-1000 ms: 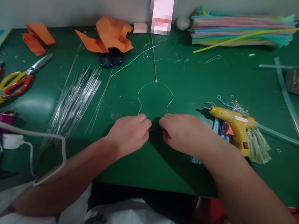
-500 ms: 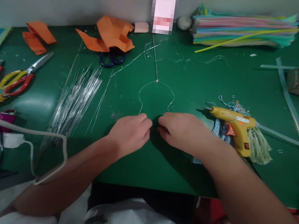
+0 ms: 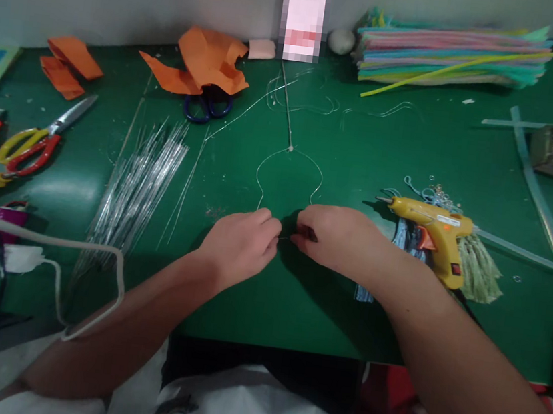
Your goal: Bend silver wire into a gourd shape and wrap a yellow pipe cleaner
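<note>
A thin wire (image 3: 260,168) is bent into a rounded loop on the green table, and its far end meets a small whitish blob (image 3: 290,148) at the tip of a dark stem (image 3: 286,104). My left hand (image 3: 247,240) pinches the left side of the loop with bent fingers. On the opposite side my right hand (image 3: 333,237) grips the wire between thumb and fingers. A short stretch of wire shows in the gap between both hands. The fingertips hide the exact grip points.
A yellow glue gun (image 3: 436,223) lies on tassels (image 3: 478,269) to the right. Left are a bundle of straight wires (image 3: 143,184), scissors (image 3: 45,138) and a white cable (image 3: 50,240). Orange paper (image 3: 211,61) and a stack of coloured pipe cleaners (image 3: 456,54) lie at the back.
The fingers of my right hand have shifted slightly on the wire, with the knuckles lifted a little. My left hand and the loop look nearly the same.
</note>
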Available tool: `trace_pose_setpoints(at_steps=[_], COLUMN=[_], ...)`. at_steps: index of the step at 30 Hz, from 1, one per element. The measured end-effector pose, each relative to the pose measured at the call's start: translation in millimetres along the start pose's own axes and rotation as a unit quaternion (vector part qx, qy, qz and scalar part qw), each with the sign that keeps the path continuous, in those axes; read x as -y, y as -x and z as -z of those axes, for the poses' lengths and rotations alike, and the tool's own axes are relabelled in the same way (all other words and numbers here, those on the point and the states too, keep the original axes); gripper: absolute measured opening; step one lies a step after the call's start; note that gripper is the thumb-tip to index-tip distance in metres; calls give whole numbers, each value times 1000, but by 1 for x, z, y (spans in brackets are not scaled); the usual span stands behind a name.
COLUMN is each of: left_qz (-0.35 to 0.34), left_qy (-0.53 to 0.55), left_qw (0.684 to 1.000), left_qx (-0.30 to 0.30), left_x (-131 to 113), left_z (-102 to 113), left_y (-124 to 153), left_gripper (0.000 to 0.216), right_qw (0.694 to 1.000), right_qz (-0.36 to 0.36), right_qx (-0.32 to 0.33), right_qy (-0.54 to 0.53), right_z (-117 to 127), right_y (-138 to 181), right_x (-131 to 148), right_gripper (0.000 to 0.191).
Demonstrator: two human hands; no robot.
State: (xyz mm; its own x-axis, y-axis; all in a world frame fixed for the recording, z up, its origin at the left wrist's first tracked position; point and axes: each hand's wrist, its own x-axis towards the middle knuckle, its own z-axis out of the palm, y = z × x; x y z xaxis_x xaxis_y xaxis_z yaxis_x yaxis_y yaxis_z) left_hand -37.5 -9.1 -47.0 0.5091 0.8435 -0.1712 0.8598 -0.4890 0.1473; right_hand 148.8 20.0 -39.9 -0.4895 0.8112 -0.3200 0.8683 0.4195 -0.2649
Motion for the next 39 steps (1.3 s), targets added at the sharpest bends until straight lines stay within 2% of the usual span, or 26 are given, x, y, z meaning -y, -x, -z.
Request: trace_pose_setpoints(at_steps=[14, 34, 39], left_qz=[12, -7, -39], left_qy=[-4, -3, -60], left_qw=[1000, 1000, 997], left_qx=[3, -13, 28], left_x=[-2, -1, -3], left_z=[1, 6, 14], left_y=[0, 3, 6], left_gripper=[17, 14, 16], right_qw=[999, 1000, 999], right_qz=[-21, 17, 29], right_qx=[13, -2, -8], right_qy=[-25, 6, 10], right_z=[2, 7, 7], right_y=[-1, 6, 5], right_x=[0, 0, -1], right_gripper=[15, 17, 19])
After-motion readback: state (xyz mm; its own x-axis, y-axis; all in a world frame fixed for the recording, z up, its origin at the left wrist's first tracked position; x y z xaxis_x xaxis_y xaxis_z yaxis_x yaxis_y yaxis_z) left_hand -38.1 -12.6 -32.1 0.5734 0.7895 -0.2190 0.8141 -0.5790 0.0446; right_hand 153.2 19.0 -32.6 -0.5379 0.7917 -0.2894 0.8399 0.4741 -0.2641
